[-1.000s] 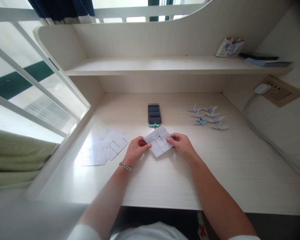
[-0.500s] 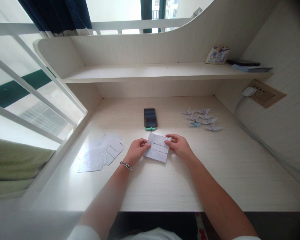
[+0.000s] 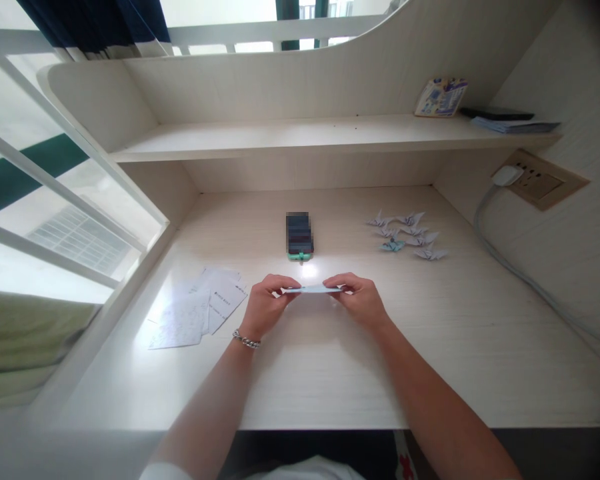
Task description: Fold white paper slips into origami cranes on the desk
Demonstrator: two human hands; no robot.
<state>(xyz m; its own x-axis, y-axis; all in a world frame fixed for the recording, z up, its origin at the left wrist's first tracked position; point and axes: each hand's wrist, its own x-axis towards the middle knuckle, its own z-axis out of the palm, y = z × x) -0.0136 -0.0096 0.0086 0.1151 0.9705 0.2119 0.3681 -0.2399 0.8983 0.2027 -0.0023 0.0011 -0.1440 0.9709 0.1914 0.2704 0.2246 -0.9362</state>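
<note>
Pale wood-grain desk [image 3: 330, 387] fills centre and lower frame. Long shelf [image 3: 255, 137] crosses above it; back panel [image 3: 280, 87] sweeps up in a curve toward upper right. White rail [image 3: 220, 33] along top edge, bright window [image 3: 220, 10] behind, dark green uprights [image 3: 287, 10] top centre. Navy curtain [image 3: 100, 27], upper left. Left edge: slanting white bars [image 3: 40, 170], dark green band [image 3: 60, 160] beyond. Right: wood-grain side wall [image 3: 575, 107], tan socket plate [image 3: 550, 183]. Daylight glare on desk's left side.

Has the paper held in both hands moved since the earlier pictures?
Yes: the paper tipped nearly edge-on; its lower edge now appears closer to the phone.
</note>
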